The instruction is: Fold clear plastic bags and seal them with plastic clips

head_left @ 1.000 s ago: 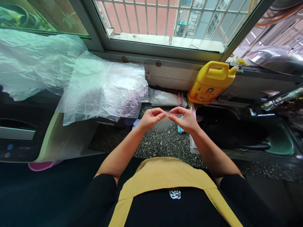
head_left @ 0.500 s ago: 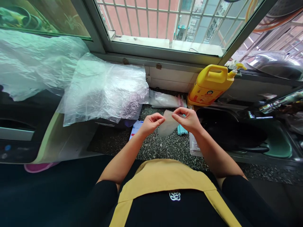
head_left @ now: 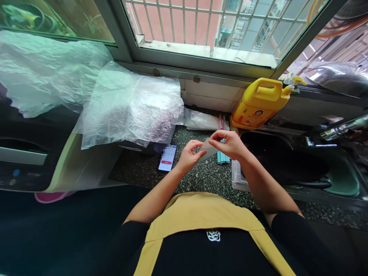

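Over the speckled counter (head_left: 198,180), my two hands hold a small, thin, translucent pale sheet (head_left: 209,151). Whether it is a single layer or a little bag I cannot tell. My left hand (head_left: 190,155) has its left edge between thumb and fingers. At the upper right edge, my right hand (head_left: 228,143) pinches it between thumb and forefinger. A bundle of turquoise strips (head_left: 223,156) lies just beyond, partly behind my right hand. To the left of my left hand rests a phone (head_left: 169,155) with its screen lit.
A yellow jug (head_left: 260,103) with a pump stands at the back right. Black pans (head_left: 290,165) sit in the sink, beside a clear plastic box (head_left: 238,178). Plastic sheeting (head_left: 132,107) covers things at left; a flat plastic packet (head_left: 202,120) lies along the wall.
My left hand has shifted right, closer to my right hand, and its fingers have spread a little along the sheet. The sheet is now tilted, showing narrower. The phone is more fully visible.
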Motion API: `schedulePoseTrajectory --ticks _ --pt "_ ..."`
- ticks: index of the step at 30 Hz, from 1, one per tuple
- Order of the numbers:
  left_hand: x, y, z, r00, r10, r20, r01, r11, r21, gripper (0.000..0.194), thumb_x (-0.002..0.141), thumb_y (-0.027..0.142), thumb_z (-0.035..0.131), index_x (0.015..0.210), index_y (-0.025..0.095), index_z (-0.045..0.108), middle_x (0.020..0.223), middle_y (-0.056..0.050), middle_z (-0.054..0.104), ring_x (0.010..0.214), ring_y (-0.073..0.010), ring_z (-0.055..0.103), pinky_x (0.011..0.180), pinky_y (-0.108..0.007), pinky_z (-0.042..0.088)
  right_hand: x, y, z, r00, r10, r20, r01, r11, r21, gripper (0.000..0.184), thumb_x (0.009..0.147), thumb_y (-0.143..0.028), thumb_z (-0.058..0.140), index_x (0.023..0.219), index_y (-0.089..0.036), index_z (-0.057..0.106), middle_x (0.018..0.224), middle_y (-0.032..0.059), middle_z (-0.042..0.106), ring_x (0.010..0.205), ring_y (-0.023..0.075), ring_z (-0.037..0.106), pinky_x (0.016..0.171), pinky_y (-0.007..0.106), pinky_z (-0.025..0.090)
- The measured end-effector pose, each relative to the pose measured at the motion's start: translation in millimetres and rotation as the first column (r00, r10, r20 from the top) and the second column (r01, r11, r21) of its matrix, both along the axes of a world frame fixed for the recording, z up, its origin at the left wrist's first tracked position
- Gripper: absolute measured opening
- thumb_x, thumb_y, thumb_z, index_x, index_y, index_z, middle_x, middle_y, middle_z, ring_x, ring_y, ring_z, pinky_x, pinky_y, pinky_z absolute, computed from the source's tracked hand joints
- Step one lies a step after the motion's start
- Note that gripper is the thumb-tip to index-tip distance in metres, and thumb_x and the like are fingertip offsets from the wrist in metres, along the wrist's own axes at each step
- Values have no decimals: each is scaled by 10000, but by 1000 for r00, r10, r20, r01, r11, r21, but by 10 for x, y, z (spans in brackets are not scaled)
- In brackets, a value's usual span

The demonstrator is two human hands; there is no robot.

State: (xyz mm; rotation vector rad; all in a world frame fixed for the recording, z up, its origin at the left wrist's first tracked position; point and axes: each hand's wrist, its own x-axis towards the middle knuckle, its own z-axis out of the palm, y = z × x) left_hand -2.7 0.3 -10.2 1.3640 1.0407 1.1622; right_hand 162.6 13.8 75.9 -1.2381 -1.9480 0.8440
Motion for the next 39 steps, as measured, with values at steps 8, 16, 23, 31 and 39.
schedulePoseTrajectory --ticks 8,16,23,31,39 --pt "55 -127 -370 1000 25 4 -25 1000 1 299 720 459 673 700 161 676 830 -70 613 770 -152 537 576 -234 389 69 -6 -67 1000 -7 15 6 1000 8 110 729 -223 588 648 -156 619 610 2 613 566 96 509 547 227 389" --pt "-116 -6 -234 991 -62 -121 57 997 -45 322 706 381 682 945 166 702 974 -87 605 817 -159 551 528 -201 394 38 -24 -61 1000 12 4 -12 1000 -29 134 741 -250 577 653 -156 617 597 -2 607 556 88 493 536 221 385" --pt "-120 80 -431 918 -155 -365 166 986 -2 60 697 239 713 721 187 732 872 -57 667 850 -180 583 769 -300 451 85 -42 70 999 -45 -21 45 998 33 142 746 -264 580 653 -165 618 616 3 617 577 96 500 555 235 394" --pt "-259 28 -670 854 -243 -460 247 968 -54 91 695 184 672 758 198 737 845 -48 687 823 -177 587 817 -321 445 106 -55 36 999 -48 1 48 998 31 138 751 -262 580 656 -168 614 619 2 613 579 99 514 558 239 397" --pt "-180 -52 27 990 -101 -103 94 993 -66 474 749 374 643 1173 165 609 645 38 497 551 -84 422 550 -216 364 -10 -110 -114 999 -5 41 2 999 50 127 754 -237 580 657 -164 618 629 5 624 579 100 512 560 230 396"
